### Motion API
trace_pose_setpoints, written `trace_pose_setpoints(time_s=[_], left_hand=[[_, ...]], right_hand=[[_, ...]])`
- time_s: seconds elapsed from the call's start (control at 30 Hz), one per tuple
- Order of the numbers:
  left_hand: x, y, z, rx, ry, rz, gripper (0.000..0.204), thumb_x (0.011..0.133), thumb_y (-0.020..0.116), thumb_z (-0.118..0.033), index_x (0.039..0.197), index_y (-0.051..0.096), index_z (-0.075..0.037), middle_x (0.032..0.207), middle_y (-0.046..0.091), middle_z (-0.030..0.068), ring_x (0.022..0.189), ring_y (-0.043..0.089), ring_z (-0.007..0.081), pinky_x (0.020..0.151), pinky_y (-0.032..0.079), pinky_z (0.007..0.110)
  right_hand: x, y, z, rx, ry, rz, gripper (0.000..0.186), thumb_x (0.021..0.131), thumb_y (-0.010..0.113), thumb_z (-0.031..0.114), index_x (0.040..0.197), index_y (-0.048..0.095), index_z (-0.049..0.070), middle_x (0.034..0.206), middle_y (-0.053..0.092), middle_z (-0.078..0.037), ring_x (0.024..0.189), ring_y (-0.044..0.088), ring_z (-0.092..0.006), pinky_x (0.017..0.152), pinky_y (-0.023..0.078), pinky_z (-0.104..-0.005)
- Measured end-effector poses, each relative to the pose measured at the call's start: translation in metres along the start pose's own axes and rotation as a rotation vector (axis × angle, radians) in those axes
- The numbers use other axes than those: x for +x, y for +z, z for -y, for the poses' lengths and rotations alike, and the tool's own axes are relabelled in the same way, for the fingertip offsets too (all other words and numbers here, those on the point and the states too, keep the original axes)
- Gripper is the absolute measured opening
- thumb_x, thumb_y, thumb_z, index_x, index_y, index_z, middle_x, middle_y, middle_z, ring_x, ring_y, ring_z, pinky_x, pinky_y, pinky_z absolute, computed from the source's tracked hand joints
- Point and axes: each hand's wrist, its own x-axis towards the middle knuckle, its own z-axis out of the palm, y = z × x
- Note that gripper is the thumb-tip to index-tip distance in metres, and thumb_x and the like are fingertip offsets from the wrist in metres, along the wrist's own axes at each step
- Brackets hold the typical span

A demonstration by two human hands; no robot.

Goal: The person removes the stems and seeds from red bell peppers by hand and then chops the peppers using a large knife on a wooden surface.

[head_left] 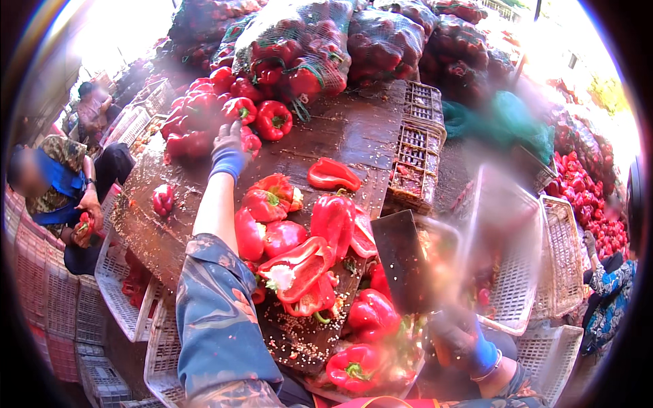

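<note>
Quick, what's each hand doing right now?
Left hand: open, over the edge of the red pepper pile; whether it touches one, I can't tell.
Right hand: blurred, but closed, holding the cleaver.

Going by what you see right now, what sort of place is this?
Probably a pepper-processing workplace: a wooden table is strewn with cut peppers and seeds, net sacks of red peppers are heaped at its far end, and plastic crates stand around it.
</note>
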Motion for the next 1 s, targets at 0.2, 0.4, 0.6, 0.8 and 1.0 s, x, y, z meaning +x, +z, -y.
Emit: trace_pose_setpoints(time_s=[0.2, 0.4, 0.6, 0.8, 1.0], left_hand=[[-0.044, 0.021, 0.007, -0.518, -0.211, -0.068, 0.095, 0.072, 0.091, -0.03, 0.147, 0.041, -0.002, 0.138, 0.056, 0.0221, 0.127, 0.057, 0.0384, 0.105, 0.051, 0.045], [-0.13, -0.1, -0.057, -1.714, -0.236, 0.114, 0.082, 0.078, 0.086, -0.005, 0.144, 0.039, 0.004, 0.127, 0.06, 0.0145, 0.11, 0.065, 0.0207, 0.091, 0.057, 0.032], [-0.238, -0.206, -0.09, -1.606, 0.122, 0.162, 0.064, 0.087, 0.078, -0.009, 0.138, 0.042, 0.003, 0.121, 0.066, 0.0155, 0.104, 0.071, 0.0236, 0.093, 0.059, 0.035], [-0.325, -0.225, -0.107, -1.493, 0.011, 0.089, 0.054, 0.084, 0.082, -0.013, 0.129, 0.056, 0.003, 0.114, 0.07, 0.0106, 0.101, 0.07, 0.0188, 0.088, 0.059, 0.032], [-0.379, -0.197, -0.082, -1.978, -0.22, 0.107, 0.042, 0.087, 0.071, -0.016, 0.124, 0.06, 0.0, 0.107, 0.069, 0.0052, 0.103, 0.067, 0.0158, 0.096, 0.054, 0.034]], right_hand=[[-0.012, 0.007, 0.003, -0.228, -0.056, -0.048, 0.04, 0.102, 0.062, 0.031, 0.129, 0.06, 0.001, 0.086, 0.061, 0.002, 0.073, 0.056, -0.0065, 0.063, 0.044, -0.0235], [-0.03, 0.017, -0.022, -0.122, -0.247, -0.08, 0.04, 0.104, 0.06, 0.029, 0.135, 0.058, 0.002, 0.084, 0.058, 0.004, 0.071, 0.052, -0.0046, 0.062, 0.041, -0.023], [-0.041, 0.045, 0.007, -0.296, -0.844, 0.053, 0.043, 0.103, 0.06, 0.013, 0.143, 0.051, 0.0, 0.077, 0.053, 0.007, 0.065, 0.046, -0.0034, 0.058, 0.04, -0.0228], [0.019, 0.066, -0.025, -0.449, -0.547, 0.193, 0.04, 0.104, 0.059, 0.033, 0.135, 0.061, 0.007, 0.077, 0.058, 0.004, 0.065, 0.054, -0.0062, 0.056, 0.044, -0.024], [0.034, 0.074, -0.059, -0.461, -0.721, 0.343, 0.02, 0.102, 0.057, 0.011, 0.117, 0.06, -0.003, 0.074, 0.053, -0.006, 0.056, 0.053, -0.0129, 0.049, 0.044, -0.0309]])
